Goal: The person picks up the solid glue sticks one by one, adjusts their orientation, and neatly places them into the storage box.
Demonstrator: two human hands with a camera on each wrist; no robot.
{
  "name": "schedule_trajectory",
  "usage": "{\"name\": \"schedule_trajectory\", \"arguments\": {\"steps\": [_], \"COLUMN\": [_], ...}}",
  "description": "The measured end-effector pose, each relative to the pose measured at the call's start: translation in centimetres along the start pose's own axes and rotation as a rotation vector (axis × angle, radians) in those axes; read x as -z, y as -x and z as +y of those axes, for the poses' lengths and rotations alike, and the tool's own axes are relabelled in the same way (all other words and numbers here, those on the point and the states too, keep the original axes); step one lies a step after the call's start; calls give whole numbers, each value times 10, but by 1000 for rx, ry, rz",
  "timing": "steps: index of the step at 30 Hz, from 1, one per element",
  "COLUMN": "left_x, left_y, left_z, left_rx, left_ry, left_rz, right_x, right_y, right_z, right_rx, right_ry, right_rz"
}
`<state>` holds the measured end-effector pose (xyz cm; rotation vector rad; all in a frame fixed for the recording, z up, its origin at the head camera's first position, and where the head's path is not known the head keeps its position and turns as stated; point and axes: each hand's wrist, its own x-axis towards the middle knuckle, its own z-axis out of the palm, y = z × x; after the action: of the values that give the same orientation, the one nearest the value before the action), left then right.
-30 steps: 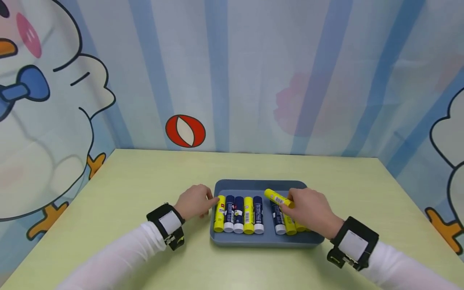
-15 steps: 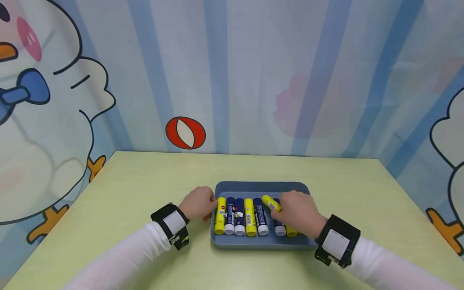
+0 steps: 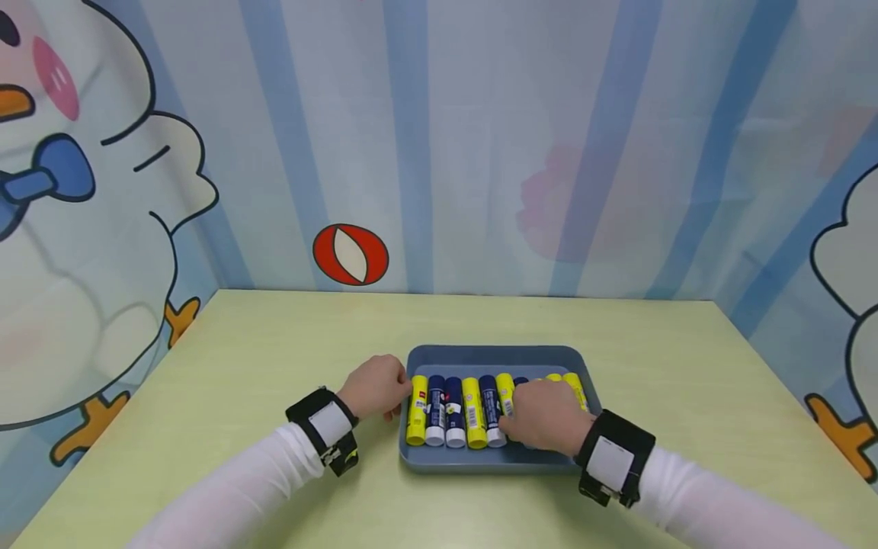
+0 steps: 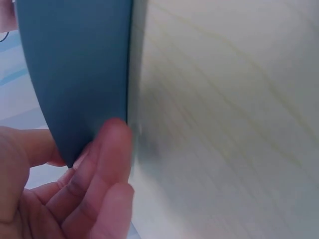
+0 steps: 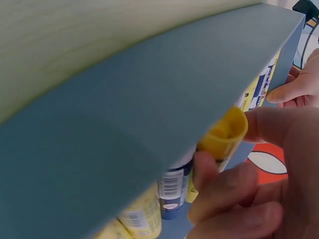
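Note:
A grey-blue tray (image 3: 494, 354) holds a row of yellow and navy glue sticks lying side by side. My left hand (image 3: 373, 387) grips the tray's left wall, thumb on one side and fingers on the other, as the left wrist view (image 4: 79, 79) tray wall shows. Inside the tray, my right hand (image 3: 551, 415) pinches a yellow glue stick (image 5: 227, 137) between thumb and fingers. That stick's far end shows in the head view, beside a navy glue stick (image 3: 491, 408). The right hand covers most of the sticks on the right; a yellow glue stick (image 3: 576, 387) peeks out there.
The tray stands on a pale yellow table (image 3: 309, 328). Behind the table hangs a striped blue backdrop (image 3: 466, 152) with cartoon figures and a red ball print. Black cameras are strapped to both wrists.
My right hand has moved left and down, bringing the yellow glue stick from above the row into the gap, lined up with the others. The left hand stays at the tray's wall.

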<state>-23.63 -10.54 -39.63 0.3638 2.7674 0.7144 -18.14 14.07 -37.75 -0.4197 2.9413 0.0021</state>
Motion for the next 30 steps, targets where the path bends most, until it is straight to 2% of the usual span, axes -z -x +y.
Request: {"name": "schedule_trajectory", "arguments": {"steps": [6, 18, 27, 30], "left_x": [0, -1, -1, -1], "left_y": [-1, -1, -2, -3], "left_z": [0, 0, 0, 0], "left_rx": [1, 10, 6, 8], "left_ry": [-19, -18, -9, -9], "left_rz": [3, -3, 10, 15], "right_x": [-2, -2, -2, 0], "right_y": [1, -7, -16, -17], "right_z": [1, 8, 6, 8], "right_rx": [25, 28, 33, 19], "right_ry": [-30, -90, -64, -89], "right_rz": [-7, 67, 40, 39]}}
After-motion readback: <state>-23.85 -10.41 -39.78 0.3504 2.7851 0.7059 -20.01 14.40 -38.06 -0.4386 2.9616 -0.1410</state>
